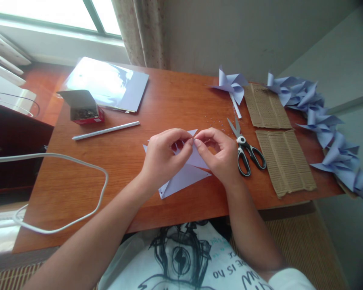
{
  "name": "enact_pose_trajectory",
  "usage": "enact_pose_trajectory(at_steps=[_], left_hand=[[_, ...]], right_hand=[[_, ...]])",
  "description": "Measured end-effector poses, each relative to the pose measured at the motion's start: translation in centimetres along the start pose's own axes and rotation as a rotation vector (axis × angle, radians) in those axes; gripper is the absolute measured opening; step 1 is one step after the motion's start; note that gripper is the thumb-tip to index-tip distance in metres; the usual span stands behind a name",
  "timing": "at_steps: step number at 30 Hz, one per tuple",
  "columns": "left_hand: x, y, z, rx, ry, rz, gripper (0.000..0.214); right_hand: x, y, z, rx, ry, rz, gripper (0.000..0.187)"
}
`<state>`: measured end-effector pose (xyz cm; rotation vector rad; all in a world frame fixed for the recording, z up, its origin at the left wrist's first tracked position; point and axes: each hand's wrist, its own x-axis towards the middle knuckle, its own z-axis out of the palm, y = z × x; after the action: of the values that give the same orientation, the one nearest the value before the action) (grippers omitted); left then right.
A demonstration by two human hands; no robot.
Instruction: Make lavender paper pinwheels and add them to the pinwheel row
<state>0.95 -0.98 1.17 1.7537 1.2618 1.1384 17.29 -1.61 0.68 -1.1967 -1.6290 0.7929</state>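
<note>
My left hand and my right hand meet fingertip to fingertip over the middle of the table. Thumb and forefinger are pinched together on each, and whatever lies between them is too small to make out. Under them is a pale lilac sheet of paper, cut and creased into pointed flaps, with small holes near some corners. The hands cover part of it. Just right of my right hand lie scissors with black-and-white handles, blades parted and pointing away.
A paper pinwheel on a white stick lies behind the scissors, near scattered tiny beads. Cardboard pieces and more pinwheels line the right. Leftward are a rolled paper stick, an open red box, sheets and a white cable.
</note>
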Motion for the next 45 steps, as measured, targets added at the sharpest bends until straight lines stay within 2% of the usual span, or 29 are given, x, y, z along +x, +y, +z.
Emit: enact_pose_trajectory(at_steps=[8,15,20,24,29,37,40,45], left_hand=[[-0.1,-0.4,0.1,0.027,0.009,-0.006,0.010],[-0.2,-0.1,0.0,0.224,-0.002,0.087,0.012],[-0.6,-0.2,0.5,0.410,0.035,0.207,0.017],[-0.6,0.0,0.5,0.361,0.060,0.209,0.016],[-0.2,0.2,0.1,0.175,0.081,0.106,0.008],[-0.1,0.0,-0.1,0.145,0.121,0.089,0.007],[-0.2,-0.1,-0.1,0.146,0.113,0.085,0.007],[-0.4,-0.1,0.1,0.228,0.102,0.134,0.009]], right_hand=[[0.1,0.0,0.0,-0.091,0.015,-0.032,0.006],[0.2,-0.1,0.1,-0.256,0.040,-0.175,0.010],[0.2,0.4,0.3,-0.410,0.080,-0.269,0.012],[0.0,0.5,0.5,-0.446,0.153,-0.334,0.011],[0.0,-0.2,0.6,-0.339,0.174,-0.258,0.011],[-0.1,-0.1,0.8,-0.074,0.143,-0.082,0.004],[-0.1,0.0,0.9,-0.085,0.158,-0.083,0.005],[-0.2,-0.1,0.9,-0.225,0.183,-0.145,0.009]])
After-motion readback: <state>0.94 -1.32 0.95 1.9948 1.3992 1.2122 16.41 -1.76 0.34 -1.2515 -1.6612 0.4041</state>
